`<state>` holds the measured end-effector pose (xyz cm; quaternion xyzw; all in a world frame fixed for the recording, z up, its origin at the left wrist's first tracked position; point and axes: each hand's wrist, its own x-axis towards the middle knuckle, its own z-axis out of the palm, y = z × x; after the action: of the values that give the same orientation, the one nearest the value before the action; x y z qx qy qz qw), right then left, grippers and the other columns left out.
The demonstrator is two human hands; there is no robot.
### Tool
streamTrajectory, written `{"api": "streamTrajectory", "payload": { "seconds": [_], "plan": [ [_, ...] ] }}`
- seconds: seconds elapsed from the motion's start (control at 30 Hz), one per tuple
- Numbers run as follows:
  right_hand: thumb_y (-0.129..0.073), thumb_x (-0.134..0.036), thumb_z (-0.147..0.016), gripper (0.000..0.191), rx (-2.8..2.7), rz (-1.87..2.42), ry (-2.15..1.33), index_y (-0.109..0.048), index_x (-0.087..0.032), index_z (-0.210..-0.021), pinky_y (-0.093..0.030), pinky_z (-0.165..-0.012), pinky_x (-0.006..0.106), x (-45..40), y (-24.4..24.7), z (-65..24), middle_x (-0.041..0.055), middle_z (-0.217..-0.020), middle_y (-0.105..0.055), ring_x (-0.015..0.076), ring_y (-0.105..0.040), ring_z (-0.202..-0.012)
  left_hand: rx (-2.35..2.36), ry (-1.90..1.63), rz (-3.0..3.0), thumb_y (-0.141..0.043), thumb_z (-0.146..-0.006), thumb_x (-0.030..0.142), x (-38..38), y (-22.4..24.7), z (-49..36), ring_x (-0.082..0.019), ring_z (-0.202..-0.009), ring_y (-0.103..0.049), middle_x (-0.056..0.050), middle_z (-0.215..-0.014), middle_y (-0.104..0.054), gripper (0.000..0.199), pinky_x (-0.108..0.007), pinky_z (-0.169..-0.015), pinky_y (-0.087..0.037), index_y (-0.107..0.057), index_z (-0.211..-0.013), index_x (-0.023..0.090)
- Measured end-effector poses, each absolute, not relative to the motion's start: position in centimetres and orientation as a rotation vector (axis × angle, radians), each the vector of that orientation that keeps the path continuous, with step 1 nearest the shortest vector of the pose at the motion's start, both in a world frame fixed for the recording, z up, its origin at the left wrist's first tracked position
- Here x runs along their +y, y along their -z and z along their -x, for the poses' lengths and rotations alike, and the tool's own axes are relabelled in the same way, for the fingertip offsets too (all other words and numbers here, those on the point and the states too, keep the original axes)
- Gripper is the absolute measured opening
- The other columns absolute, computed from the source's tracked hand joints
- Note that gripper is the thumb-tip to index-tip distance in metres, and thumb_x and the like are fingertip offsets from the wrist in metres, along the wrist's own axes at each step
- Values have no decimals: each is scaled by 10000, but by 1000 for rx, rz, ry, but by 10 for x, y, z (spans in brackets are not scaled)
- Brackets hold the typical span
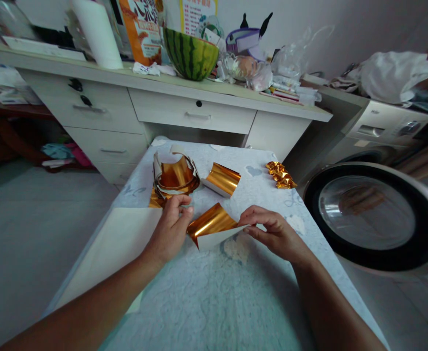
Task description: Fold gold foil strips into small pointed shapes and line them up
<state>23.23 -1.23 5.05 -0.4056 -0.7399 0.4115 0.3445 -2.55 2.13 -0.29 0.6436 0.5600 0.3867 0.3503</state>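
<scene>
a shiny gold foil sheet with a matte white back lies curled over the pale quilted cloth. the right hand pinches its white edge, thumb against fingers; the left hand curls narrowly beside the opposite end, contact unclear.

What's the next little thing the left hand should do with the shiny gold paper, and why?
I think the left hand should gently steady the near end of the paper. The right hand pinches one corner, and an edge curls up, showing white. The left hand is right beside the paper and seems to hold nothing.
</scene>
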Motion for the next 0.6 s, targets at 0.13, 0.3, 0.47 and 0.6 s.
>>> {"api": "streamTrajectory", "payload": {
  "seconds": [0.13, 0.3, 0.47, 0.6],
  "plan": [
    [-540, -334, -916, 237, -2015, 951, -1281, -734, -221, -991, -491, -829, 339, -11, -48, -236, 58, -986, -681, 189, -628, -895, 1450, -945, -1698, -469, -894, 362, 21, 5, 25, -199, -989, -564, -65, -1128, -564, 261, -392, -901, -465, -500, -1105, 211],
    [-503, -402, -925, 308, -1697, 1231, -1264, -658, -171, -793, -453, -597, 254, -7, -25, -228, 13, -701, -616, 137, -554, -630, 1403, -744, -1960, -578, -843, 427, 15, -3, 24, -252, -1042, -572, -66, -1067, -598, 281, -422, -917, -463, -574, -1011, 201],
    [-657, -187, -770, 323, -1780, 1452, -839, -616, -208, -1090, -437, -615, 250, -4, -3, -212, 8, -872, -618, 129, -514, -678, 1325, -670, -2030, -569, -853, 505, 14, -10, 25, -251, -1022, -583, -60, -1010, -619, 322, -420, -929, -449, -621, -943, 199],
    [-656, -106, -735, 446, -1888, 1418, -723, -606, -233, -1159, -469, -741, 289, -4, 0, -209, 32, -1023, -621, 152, -545, -806, 1276, -641, -2029, -631, -797, 538, 15, -12, 26, -255, -1020, -589, -58, -1016, -640, 367, -395, -907, -464, -641, -960, 210]
  ]
}}
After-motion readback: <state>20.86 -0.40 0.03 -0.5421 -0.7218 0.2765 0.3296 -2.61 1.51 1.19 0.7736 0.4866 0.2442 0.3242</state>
